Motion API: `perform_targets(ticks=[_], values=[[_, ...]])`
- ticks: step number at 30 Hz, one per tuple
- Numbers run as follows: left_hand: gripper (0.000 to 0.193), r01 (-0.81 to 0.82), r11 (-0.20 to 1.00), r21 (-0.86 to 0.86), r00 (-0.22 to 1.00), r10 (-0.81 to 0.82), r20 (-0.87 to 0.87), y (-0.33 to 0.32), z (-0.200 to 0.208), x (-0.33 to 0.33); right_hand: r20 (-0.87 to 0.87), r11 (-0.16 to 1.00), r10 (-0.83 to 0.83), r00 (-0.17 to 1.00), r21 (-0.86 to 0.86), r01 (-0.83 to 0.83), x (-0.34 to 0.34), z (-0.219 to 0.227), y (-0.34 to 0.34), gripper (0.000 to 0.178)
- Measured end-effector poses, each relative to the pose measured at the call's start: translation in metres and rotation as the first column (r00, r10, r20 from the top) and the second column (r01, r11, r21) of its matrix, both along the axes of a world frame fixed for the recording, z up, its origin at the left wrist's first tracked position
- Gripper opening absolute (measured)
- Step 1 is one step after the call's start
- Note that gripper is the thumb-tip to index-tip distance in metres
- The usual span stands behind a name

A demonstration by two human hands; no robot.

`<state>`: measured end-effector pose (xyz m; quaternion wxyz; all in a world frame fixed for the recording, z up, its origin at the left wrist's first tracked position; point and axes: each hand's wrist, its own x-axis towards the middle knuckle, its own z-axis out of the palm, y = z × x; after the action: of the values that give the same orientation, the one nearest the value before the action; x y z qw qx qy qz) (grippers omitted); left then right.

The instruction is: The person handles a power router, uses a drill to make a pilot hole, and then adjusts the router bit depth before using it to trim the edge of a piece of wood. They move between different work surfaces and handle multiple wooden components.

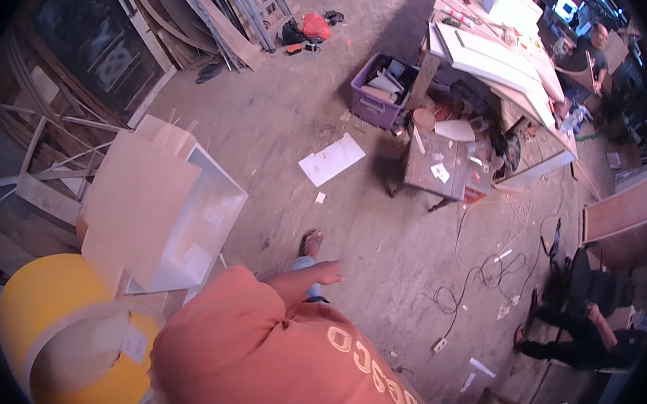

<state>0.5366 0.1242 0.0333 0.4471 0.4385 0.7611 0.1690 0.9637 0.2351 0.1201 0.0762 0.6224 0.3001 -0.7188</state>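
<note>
My left hand (pixel 330 272) hangs beside my body, out from the short orange sleeve (pixel 229 300). It holds nothing, and its fingers look loosely stretched. Just past it, my leg in blue jeans and a sandalled foot (pixel 312 243) show on the floor. My right hand is out of the picture. The orange shirt (pixel 260 366), with pale lettering, fills the lower middle. Nearest on the left stand a pale wooden box-like piece (pixel 214 210) with a white inside and a yellow-and-white curved piece (pixel 54 299).
Ahead lies a white board (pixel 332 159). A purple crate (pixel 374 107) holds scraps beside a low wooden table (pixel 442 164) and a cluttered workbench (pixel 490 56). Cables (pixel 488 269) snake across the floor. One person (pixel 591 325) sits at right; another (pixel 593 59) is farther back.
</note>
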Motion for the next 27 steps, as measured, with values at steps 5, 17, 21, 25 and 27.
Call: perform_targets(ticks=[5,17,21,25,27], values=[[0.058,0.195,0.959,-0.207,0.964,-0.226,-0.142,-0.053,-0.001,-0.129,0.092,0.945,0.321,0.943,0.032,-0.325,-0.124,-0.028,0.040,0.034],[0.056,-0.450,0.888,-0.099,0.892,0.441,-0.095,-0.084,0.047,-0.477,0.445,-0.009,0.882,0.153,0.340,-0.940,-0.586,-0.086,0.144,0.036],[0.051,-0.762,0.637,-0.120,0.633,0.771,0.073,-0.048,0.057,-0.536,0.327,-0.235,0.939,-0.104,0.393,-0.889,-0.690,-0.134,0.212,0.043],[0.049,-0.658,0.720,-0.221,0.728,0.683,0.063,-0.031,0.022,-0.605,0.128,0.633,0.759,0.638,0.085,-0.770,-0.827,-0.122,0.267,0.052],[0.046,-0.593,0.772,-0.228,0.782,0.620,0.066,-0.006,0.006,-0.640,0.262,0.331,0.895,0.361,0.155,-0.931,-0.911,-0.114,0.293,0.057]])
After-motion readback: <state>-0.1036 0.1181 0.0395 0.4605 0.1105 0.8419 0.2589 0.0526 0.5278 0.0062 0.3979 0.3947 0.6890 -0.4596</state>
